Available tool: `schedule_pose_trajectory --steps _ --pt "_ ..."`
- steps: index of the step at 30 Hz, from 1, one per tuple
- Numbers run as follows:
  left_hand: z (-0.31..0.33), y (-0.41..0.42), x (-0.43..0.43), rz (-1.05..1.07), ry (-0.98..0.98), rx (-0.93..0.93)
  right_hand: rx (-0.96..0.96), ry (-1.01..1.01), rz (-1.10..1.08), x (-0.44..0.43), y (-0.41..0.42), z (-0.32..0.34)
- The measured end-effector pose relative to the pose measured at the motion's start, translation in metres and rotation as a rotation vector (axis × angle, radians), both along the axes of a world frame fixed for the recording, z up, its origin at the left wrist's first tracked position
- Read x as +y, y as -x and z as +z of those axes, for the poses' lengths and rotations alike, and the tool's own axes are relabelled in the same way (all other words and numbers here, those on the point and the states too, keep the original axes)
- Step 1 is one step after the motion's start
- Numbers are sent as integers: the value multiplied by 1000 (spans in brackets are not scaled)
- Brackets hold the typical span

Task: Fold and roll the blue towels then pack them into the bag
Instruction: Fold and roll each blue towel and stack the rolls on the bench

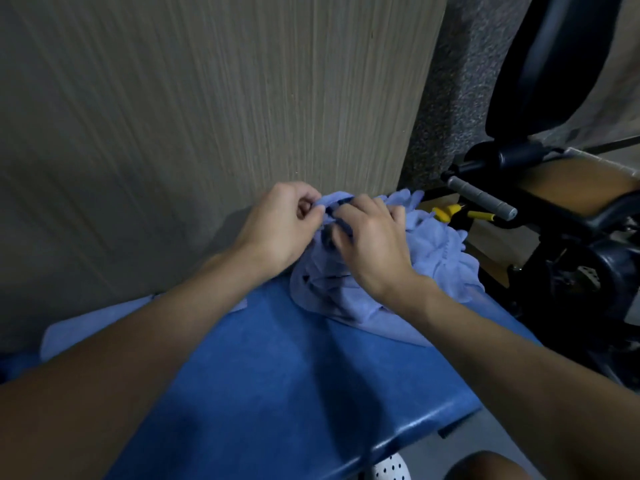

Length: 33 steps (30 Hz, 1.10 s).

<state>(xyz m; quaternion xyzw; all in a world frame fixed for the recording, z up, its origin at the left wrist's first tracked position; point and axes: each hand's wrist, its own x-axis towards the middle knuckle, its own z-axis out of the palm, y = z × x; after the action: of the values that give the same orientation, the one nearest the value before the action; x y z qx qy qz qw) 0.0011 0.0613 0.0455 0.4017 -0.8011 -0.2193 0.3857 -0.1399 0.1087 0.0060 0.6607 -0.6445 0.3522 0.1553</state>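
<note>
- Surface (277,375): blue, padded; ran from 7 o'clock up to 2 o'clock.
- Pile (436,251): light-blue towels, crumpled; lay on the surface's far end, at 3 o'clock from centre.
- Left hand (280,226): fingers curled, pinched a fold at the pile's top.
- Right hand (374,240): just beside the left, fingers curled into the same cloth and gripped it; fingertips hidden.
- Towel (79,327): single, lay flat at 8 o'clock, partly under the left forearm.
- Panel (207,98): wood-grain, stood behind the surface at 11 o'clock.
- Machine (571,244): black, at 3 o'clock, with grey grip (481,199).
- Pliers (450,213): yellow-handled, just beside the pile.
- Shoe (389,469): white, perforated, at 6 o'clock.
</note>
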Motion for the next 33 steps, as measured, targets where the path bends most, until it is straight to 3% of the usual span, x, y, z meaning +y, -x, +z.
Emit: schedule_pose_trajectory --steps 6,9,13,17,22,26,29,33 --pt "34 -32 35 -128 -7 209 -356 94 324 14 -24 68" --pt "27 -48 55 -42 -81 212 -437 83 374 32 -44 106" --pt "20 -70 82 32 -192 356 -554 54 437 49 -72 136" --pt "23 -107 104 139 -85 374 -683 -9 470 68 -94 148" --pt "29 -172 116 243 48 287 -789 -119 373 76 -113 115" --pt "-8 -209 123 303 -85 149 -832 -336 290 83 -127 55" --pt "-66 -239 135 397 -185 -25 -816 -512 239 91 -126 2" --pt "-135 -278 153 586 -354 -108 -823 -643 171 100 -113 -40"
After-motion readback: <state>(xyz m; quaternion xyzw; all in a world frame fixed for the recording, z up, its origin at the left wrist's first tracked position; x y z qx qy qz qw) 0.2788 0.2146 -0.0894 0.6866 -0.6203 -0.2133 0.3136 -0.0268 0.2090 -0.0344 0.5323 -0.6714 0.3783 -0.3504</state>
